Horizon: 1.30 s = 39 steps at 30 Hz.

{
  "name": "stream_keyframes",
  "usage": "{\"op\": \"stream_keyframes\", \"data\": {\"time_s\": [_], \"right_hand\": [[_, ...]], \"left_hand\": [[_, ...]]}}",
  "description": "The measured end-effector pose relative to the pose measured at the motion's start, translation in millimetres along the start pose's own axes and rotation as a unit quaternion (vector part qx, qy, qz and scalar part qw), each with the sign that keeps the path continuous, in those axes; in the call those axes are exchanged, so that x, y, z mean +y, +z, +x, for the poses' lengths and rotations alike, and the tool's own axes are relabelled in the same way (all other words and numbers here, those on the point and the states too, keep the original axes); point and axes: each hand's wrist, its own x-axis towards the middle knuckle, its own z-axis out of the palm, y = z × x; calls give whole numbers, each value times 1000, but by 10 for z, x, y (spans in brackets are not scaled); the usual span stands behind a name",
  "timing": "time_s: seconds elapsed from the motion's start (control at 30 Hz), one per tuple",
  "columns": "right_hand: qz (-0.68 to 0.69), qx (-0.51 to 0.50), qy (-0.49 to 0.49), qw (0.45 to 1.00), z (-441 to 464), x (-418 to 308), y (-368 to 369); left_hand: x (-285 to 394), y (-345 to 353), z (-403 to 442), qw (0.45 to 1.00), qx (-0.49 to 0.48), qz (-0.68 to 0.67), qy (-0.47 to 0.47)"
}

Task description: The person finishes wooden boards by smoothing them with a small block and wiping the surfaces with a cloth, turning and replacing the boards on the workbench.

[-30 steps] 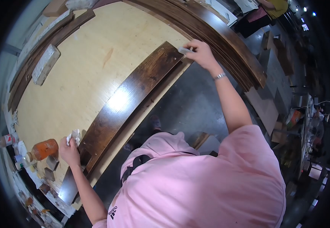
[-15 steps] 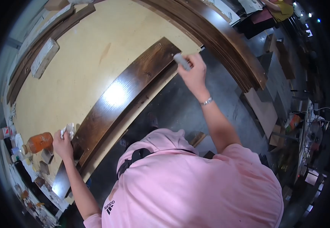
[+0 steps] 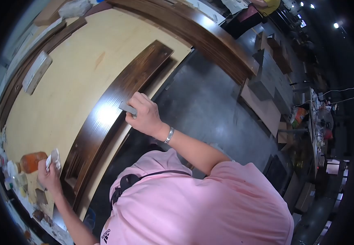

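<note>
A long dark-brown glossy wooden board [image 3: 122,83] lies along the near edge of the pale worktable, with a recessed slot at its lower end. Over the board's middle edge, my right hand [image 3: 145,115] is closed around a small flat grey block [image 3: 128,109]. I cannot tell whether the block touches the wood. Beside the board's lower end, my left hand [image 3: 49,176] pinches a crumpled white piece of paper or cloth [image 3: 54,160]. An orange-filled jar [image 3: 32,161] stands just behind that hand.
More dark boards [image 3: 209,30] are stacked beyond the table's far end. A white-topped block [image 3: 37,73] and curved strips lie along the left side of the pale tabletop [image 3: 75,61]. Grey boxes [image 3: 268,81] stand on the floor at right. Another person [image 3: 246,16] is at the top.
My right hand has moved with the grey block from the board's far end back to its middle. My left hand still holds the white piece. The view has shifted somewhat.
</note>
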Motion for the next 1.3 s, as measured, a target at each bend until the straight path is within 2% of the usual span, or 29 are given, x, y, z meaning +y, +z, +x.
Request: {"op": "stream_keyframes", "data": {"time_s": [0.03, 0.07, 0.1, 0.17, 0.23, 0.3, 0.43, 0.5, 0.63, 0.87, 0.97, 1.07, 1.13, 1.17, 1.23, 1.3], "right_hand": [[3, -13, -7, 1000, -111, -155, 92], [-4, -9, -22, 1000, -203, -294, 171], [0, -9, -35, 999, -295, -432, 259], [-1, -17, -41, 999, -479, -739, 500], [-18, -18, -41, 999, -669, -1097, 770], [-17, -20, -33, 999, -900, -1443, 1006], [-5, -50, -80, 995, -1302, -2132, 1384], [1, -69, -129, 989, -1514, -2438, 1587], [74, -159, -219, 960, -1882, -3235, 1987], [104, -217, -366, 899, -2489, -4153, 2735], [80, -231, -334, 910, -2441, -4026, 2592], [76, -170, -282, 941, -2138, -3558, 2151], [-17, -174, -196, 965, -1940, -3225, 1725], [-50, -162, -153, 974, -1842, -2981, 1603], [-20, -126, -9, 992, -1663, -2704, 1347], [30, -70, 60, 995, -1504, -2571, 1141]], "left_hand": [[-172, -249, -124, 999, -16, 25, 17], [-210, -515, -273, 994, -26, 102, -17], [-368, -804, -382, 992, -87, 89, -29], [-644, -1189, -594, 967, -163, 169, -101], [-764, -1398, -688, 945, -225, 218, -97], [-1157, -1358, -818, 955, -226, 158, -107], [-1390, -1185, -931, 985, -150, 81, -9], [-1418, -1161, -942, 988, -144, 53, -8], [-1333, -1210, -892, 980, -176, 91, 11], [-1316, -1205, -888, 975, -185, 119, 16], [-1348, -1195, -891, 976, -182, 115, 34], [-1334, -1241, -894, 978, -177, 106, 43], [-1284, -1343, -920, 977, -180, 100, 46], [-1343, -1355, -974, 990, -125, 55, 44], [-1436, -1465, -1098, 996, -21, -75, 46], [-1179, -1673, -1266, 986, 26, -166, -8]]}}
